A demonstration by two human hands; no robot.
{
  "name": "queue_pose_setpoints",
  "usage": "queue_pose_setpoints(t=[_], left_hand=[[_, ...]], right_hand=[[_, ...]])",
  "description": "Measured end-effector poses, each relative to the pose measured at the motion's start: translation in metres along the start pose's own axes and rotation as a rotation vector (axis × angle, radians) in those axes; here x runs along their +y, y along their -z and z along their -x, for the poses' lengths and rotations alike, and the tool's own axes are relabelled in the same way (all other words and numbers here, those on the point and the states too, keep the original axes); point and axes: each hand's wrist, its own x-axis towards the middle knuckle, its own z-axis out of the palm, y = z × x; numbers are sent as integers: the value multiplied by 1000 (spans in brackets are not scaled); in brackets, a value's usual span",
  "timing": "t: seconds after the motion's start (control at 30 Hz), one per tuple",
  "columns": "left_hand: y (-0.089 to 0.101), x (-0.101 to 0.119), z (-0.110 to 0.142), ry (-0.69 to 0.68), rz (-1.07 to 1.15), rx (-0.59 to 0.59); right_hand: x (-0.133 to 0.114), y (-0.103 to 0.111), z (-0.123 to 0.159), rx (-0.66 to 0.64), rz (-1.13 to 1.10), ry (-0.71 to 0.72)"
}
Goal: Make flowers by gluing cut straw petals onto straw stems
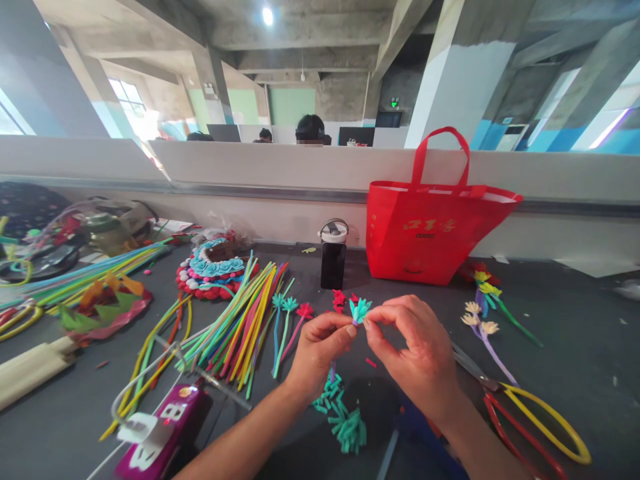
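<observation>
Between my two hands is a small teal flower (pixel 359 309) of fuzzy pipe-cleaner pieces, its petals pointing up. Thumb and forefinger of my left hand (pixel 317 350) pinch its base, where a bit of purple shows; a purple stem appears below that hand. My right hand (pixel 417 347) has its thumb and forefinger closed at the flower's right petals. Short cut teal pipe-cleaner pieces (pixel 349 430) lie in a pile on the dark table (pixel 280 440) below my hands. Behind my left hand rest several stemmed flowers, among them a pink-red one (pixel 305 311).
Scissors (pixel 493 385) with red and yellow handles lie beside my right forearm. A bundle of coloured pipe cleaners (pixel 243 313) and a purple power strip (pixel 165 427) are at left. A phone (pixel 333 265) leans on a bottle (pixel 333 231), near a red bag (pixel 425 233).
</observation>
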Motion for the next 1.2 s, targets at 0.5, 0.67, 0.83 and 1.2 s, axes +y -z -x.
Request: queue_pose_setpoints(t=[0.5, 0.67, 0.83, 1.2], left_hand=[[-1, 0, -4, 66, 123, -15], [1, -1, -6, 80, 108, -12], [1, -1, -6, 75, 107, -26], [2, 0, -8, 109, 161, -51]], right_hand=[[3, 12, 0, 35, -55, -98], [3, 9, -1, -10, -91, -98], [2, 8, -1, -22, -96, -95], [3, 7, -1, -40, -119, -106]])
